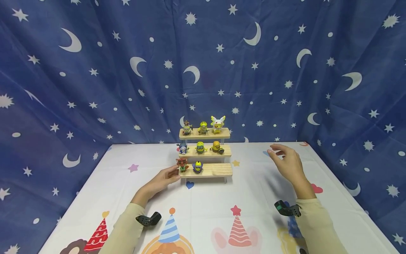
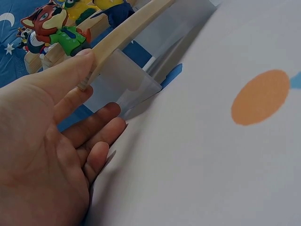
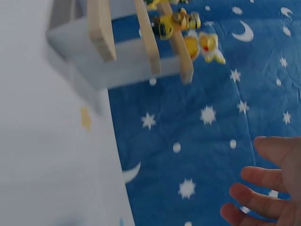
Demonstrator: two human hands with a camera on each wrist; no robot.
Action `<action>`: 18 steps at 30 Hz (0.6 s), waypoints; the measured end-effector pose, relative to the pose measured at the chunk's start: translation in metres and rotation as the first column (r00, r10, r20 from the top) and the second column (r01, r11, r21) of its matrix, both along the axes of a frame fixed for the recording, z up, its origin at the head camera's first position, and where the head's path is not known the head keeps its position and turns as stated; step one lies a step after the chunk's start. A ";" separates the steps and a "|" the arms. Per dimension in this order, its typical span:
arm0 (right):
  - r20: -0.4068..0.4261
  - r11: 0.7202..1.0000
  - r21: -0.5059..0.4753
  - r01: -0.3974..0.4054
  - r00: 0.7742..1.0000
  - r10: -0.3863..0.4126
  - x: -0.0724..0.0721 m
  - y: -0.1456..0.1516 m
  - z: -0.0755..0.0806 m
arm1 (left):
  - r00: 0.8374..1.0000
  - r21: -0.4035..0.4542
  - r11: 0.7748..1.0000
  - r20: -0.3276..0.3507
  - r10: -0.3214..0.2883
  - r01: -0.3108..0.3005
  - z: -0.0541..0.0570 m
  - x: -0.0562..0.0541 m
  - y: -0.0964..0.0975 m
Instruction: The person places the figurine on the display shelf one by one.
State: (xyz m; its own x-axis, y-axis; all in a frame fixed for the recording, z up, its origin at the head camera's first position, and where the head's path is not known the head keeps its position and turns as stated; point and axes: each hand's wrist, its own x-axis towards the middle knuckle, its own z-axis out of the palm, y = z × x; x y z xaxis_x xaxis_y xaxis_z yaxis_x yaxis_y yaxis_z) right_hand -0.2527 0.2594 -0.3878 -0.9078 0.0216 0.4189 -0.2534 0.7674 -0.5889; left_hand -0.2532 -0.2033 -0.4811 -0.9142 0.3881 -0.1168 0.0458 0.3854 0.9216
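A three-tier display stand (image 1: 206,171) with wooden shelves and clear supports carries small toy figures. My left hand (image 1: 164,179) is at the left end of its lowest shelf. In the left wrist view, the thumb and index finger pinch the corner of that wooden board (image 2: 126,35), while the other fingers (image 2: 96,157) are spread below, beside the clear support. Right by the thumb stands a fox figure (image 2: 59,30) in a green shirt. To the right of the stand, my right hand (image 1: 288,163) is raised with nothing in it, fingers loosely bent.
A caped yellow figure (image 1: 198,167) shares the lowest shelf, whose right part is bare wood. Several figures, among them a goggled one (image 1: 200,147) and a white-horned one (image 1: 217,124), stand on the upper tiers. A blue starry curtain (image 1: 203,70) hangs behind the white patterned tablecloth (image 1: 253,197).
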 end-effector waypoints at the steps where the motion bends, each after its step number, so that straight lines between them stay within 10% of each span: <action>1: 0.009 1.000 0.006 0.000 1.000 -0.001 0.001 0.005 0.000 | 1.000 0.005 1.000 0.004 0.005 -0.005 0.000 0.000 0.000; 18: 0.304 0.999 0.034 -0.028 0.953 0.017 -0.007 0.090 -0.022 | 1.000 0.024 1.000 0.007 0.007 -0.007 -0.001 -0.001 -0.001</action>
State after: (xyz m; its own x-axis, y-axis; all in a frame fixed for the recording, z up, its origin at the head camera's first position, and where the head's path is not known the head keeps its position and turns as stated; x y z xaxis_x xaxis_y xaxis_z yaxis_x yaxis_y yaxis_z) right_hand -0.2601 0.3498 -0.4098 -0.9923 -0.0104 0.1235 -0.0844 0.7865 -0.6119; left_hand -0.2540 -0.2041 -0.4820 -0.9161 0.3845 -0.1136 0.0371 0.3635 0.9309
